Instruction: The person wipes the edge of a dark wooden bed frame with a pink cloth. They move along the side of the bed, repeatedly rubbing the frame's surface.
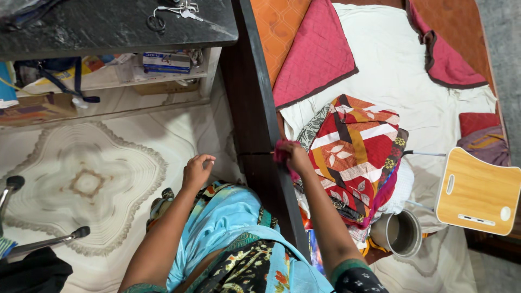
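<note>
White bed sheet [401, 65] spread over the bed, carrying everything else. Dark bed frame [255, 125] along its edge, next to the pale patterned floor [87, 179]. Black tabletop [108, 21] at upper left, with scissors [156, 21] and keys on it. Pink quilted cover [315, 54] near the head end, a second one [442, 59] further off. Folded patchwork cloth [355, 154] in red, orange and white on a heap at the bed's edge. Wooden lap board [477, 190] to the right. Steel pot [400, 233] just below the heap. Right hand [297, 157] clenched on a small pink cloth [282, 152], at the frame beside the patchwork. Left hand [196, 171] loosely curled over the floor, holding nothing.
</note>
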